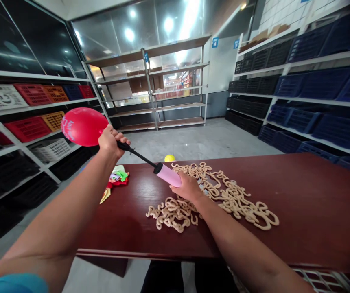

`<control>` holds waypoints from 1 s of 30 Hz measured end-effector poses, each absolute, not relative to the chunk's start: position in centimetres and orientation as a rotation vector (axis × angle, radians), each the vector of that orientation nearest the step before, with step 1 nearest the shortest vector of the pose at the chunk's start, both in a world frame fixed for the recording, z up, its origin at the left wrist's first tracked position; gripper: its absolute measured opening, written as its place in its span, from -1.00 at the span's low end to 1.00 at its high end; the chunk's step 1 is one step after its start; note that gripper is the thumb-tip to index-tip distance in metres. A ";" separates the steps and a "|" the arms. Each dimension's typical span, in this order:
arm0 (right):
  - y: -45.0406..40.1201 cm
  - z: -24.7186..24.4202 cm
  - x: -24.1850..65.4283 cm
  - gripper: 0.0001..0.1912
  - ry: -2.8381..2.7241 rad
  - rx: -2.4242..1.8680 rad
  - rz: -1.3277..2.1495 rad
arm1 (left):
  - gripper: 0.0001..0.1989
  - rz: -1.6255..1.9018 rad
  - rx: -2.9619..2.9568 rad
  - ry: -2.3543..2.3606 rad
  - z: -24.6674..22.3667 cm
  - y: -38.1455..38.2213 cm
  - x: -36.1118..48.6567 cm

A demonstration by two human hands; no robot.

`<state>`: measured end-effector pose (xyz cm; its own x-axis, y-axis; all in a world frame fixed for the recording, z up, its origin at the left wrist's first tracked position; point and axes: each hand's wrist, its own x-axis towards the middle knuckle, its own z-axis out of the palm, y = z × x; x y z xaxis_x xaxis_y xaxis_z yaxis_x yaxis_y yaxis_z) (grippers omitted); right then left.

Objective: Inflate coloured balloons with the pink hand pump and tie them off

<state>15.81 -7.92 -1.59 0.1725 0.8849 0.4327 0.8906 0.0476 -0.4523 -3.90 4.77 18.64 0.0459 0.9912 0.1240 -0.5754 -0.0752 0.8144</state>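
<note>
In my left hand (110,140), fingers closed, is the black end of a balloon pump, and the neck of an inflated red balloon (85,126) is at the same grip. White lettering shows on the balloon, which sticks out to the left. From that hand a black rod runs down to the pink barrel of the balloon pump (169,175). My right hand (189,187) is wrapped round the barrel's lower end, above the table. The rod is drawn well out of the barrel. My fingers hide how balloon and pump meet.
Tan, curly rope-like pieces (236,199) lie spread on the dark red table (309,195). Uninflated balloons (118,176) lie at its left edge. A yellow ball-like thing (169,158) shows beyond the far edge. Shelves with crates (330,83) line both sides; a metal rack (179,106) stands behind.
</note>
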 end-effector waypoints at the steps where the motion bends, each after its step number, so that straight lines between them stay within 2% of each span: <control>1: -7.9 -1.7 15.9 -0.51 -1.684 -1.808 -0.009 | -0.62 1.445 0.853 0.638 18.2 4.7 -3.6; 8: -8.1 -1.9 16.4 -0.54 -1.661 -1.903 -0.005 | -0.58 1.386 0.818 0.628 13.5 3.7 0.0; 17: -8.0 -1.8 16.0 -0.48 -1.639 -1.866 -0.015 | -0.59 1.300 0.821 0.646 10.6 1.6 3.3; 21: -8.2 -1.3 16.0 -0.46 -1.636 -1.849 -0.040 | -0.59 1.325 0.834 0.644 12.0 2.0 2.1; 27: -8.2 -1.0 15.8 -0.45 -1.636 -1.779 -0.052 | -0.61 1.429 0.827 0.627 17.9 4.3 -2.5; 30: -8.0 -1.5 15.8 -0.46 -1.624 -1.764 -0.044 | -0.61 1.446 0.843 0.606 19.2 4.7 -3.6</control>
